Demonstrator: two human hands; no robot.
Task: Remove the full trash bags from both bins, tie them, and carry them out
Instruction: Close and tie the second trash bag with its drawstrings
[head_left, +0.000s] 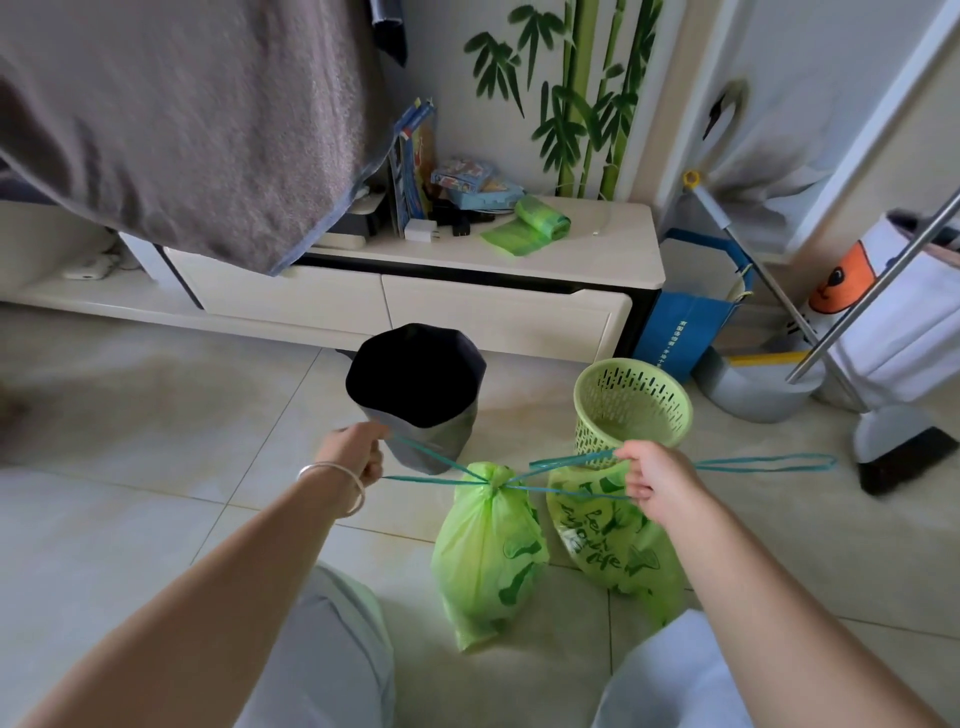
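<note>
Two full green trash bags stand on the tiled floor in front of me. The nearer green bag (485, 556) is cinched at its neck by a teal drawstring (426, 480). My left hand (358, 449) is shut on the drawstring's left end and my right hand (652, 475) on its right end, and both pull it taut sideways. A long loop of the string trails to the right. The second green bag (608, 540) lies behind my right forearm. Beyond them stand a grey bin (415, 389) with a dark inside and a green perforated basket bin (631, 402), which holds no bag.
A cream TV cabinet (597, 260) at the back carries a roll of green bags (540, 221) and boxes. A blue paper bag (680, 327), a dustpan, a broom (904, 452) and a white printed bag crowd the right. A grey towel hangs at upper left. My knees frame the bottom.
</note>
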